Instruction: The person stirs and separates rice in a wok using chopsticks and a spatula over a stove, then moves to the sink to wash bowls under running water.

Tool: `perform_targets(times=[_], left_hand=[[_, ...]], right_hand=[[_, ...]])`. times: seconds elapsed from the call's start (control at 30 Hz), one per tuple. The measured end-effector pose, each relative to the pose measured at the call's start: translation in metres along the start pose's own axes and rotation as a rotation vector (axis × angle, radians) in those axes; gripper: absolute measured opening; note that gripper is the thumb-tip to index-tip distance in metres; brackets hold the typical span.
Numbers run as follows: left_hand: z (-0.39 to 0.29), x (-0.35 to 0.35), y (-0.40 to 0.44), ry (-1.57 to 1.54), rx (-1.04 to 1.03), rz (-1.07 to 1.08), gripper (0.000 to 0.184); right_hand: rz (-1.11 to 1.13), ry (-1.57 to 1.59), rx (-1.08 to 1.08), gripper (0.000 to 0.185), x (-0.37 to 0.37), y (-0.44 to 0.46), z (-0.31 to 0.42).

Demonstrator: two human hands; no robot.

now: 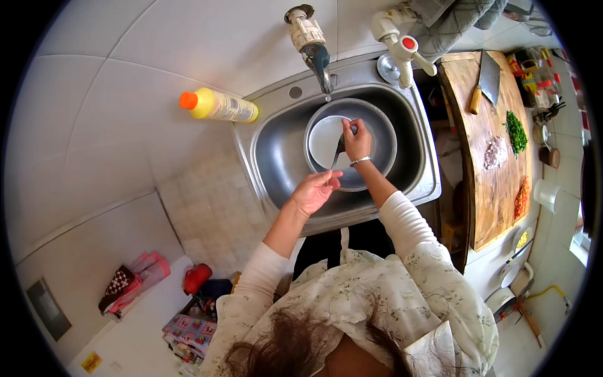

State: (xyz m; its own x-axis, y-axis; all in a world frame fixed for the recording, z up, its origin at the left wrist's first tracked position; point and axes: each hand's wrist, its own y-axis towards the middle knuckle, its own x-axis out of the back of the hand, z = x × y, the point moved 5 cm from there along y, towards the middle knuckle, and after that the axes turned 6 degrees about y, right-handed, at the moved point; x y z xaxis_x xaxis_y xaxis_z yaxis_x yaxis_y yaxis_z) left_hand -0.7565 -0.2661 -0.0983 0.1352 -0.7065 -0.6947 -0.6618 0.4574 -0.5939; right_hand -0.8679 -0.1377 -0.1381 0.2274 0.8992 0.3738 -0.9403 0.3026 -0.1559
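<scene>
Over the metal basin (383,119) in the sink, both my hands are on a slim dark metal spoon (339,151). My right hand (357,143) is closed around its upper, wider end, with fingers covering part of it. Lower down, the thumb and fingers of my left hand (317,190) pinch the thin handle end. Inside the basin lies a pale round dish or bowl (323,141), partly covered by my hands. The faucet (319,63) points down at the basin, with a drop at its spout.
A yellow bottle with an orange cap (220,107) lies left of the sink (267,169). To the right, a wooden cutting board (483,201) bears a cleaver (488,78), chopped greens (516,133), pale chopped pieces (495,153) and orange chopped pieces (522,198). A white tap (402,53) stands behind.
</scene>
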Motion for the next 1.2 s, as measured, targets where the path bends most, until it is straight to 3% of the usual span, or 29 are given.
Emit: perform_targets(times=[0.07,0.13,0.23,0.27,0.37,0.4,0.5,0.57,0.6,0.7,0.73,0.83,0.87,0.93,1.0,1.1,1.13,1.2], left_hand=[[0.013,0.009,0.007,-0.113,-0.036,-0.05,0.019],[0.02,0.02,0.008,0.009,-0.038,-0.071,0.021],[0.009,0.029,0.008,0.281,-0.044,-0.206,0.022],[0.004,0.032,0.007,0.386,-0.047,-0.27,0.022],[-0.003,0.038,0.015,0.53,-0.112,-0.314,0.022],[-0.005,0.039,0.02,0.554,-0.107,-0.33,0.022],[0.002,0.035,0.029,0.585,-0.102,-0.374,0.021],[0.007,0.025,0.035,0.572,-0.129,-0.392,0.021],[0.012,0.019,0.033,0.562,-0.102,-0.311,0.018],[0.022,-0.004,0.015,0.64,-0.03,-0.129,0.016],[0.024,-0.003,0.013,0.689,-0.043,-0.158,0.018],[0.039,0.029,0.013,0.954,-0.045,-0.203,0.022],[0.031,0.024,0.008,1.085,-0.058,-0.225,0.022],[0.01,0.006,-0.005,1.341,-0.085,-0.27,0.023],[0.008,0.004,-0.003,1.378,-0.103,-0.295,0.022],[0.012,0.025,0.01,1.268,-0.086,-0.374,0.022],[0.016,0.033,0.013,1.198,-0.067,-0.408,0.023],[0.007,0.027,0.016,1.235,-0.15,-0.417,0.023]], right_hand=[[-0.038,0.159,-0.064,0.032,-0.016,0.002,-0.024],[-0.023,0.351,-0.225,0.032,-0.028,0.004,-0.044],[0.047,-0.071,0.141,0.035,-0.035,-0.003,-0.036],[0.159,-0.326,0.347,0.037,-0.042,-0.01,-0.026],[0.479,-0.221,-0.276,0.038,-0.041,-0.017,-0.045],[0.381,0.158,-0.592,0.04,-0.038,-0.022,-0.063],[0.36,0.551,-0.218,0.037,-0.023,-0.056,-0.03],[0.357,0.129,0.169,0.038,-0.004,-0.069,0.013],[0.313,0.065,0.071,0.042,-0.001,-0.064,0.013],[0.115,0.385,-0.284,0.042,0.006,-0.039,0.029],[0.014,0.383,-0.207,0.039,-0.001,-0.028,0.013],[0.312,0.307,-0.681,0.025,-0.009,-0.008,-0.009],[0.3,0.313,-0.781,0.019,-0.004,-0.011,0.005],[0.308,0.535,-0.961,0.019,-0.014,-0.006,-0.017],[0.354,0.838,-1.112,0.025,-0.033,-0.011,-0.031],[0.24,1.183,-0.938,0.029,-0.031,-0.017,-0.004],[0.305,1.213,-0.889,0.027,-0.023,-0.021,0.02],[0.454,1.015,-0.716,0.026,-0.023,-0.032,0.027]])
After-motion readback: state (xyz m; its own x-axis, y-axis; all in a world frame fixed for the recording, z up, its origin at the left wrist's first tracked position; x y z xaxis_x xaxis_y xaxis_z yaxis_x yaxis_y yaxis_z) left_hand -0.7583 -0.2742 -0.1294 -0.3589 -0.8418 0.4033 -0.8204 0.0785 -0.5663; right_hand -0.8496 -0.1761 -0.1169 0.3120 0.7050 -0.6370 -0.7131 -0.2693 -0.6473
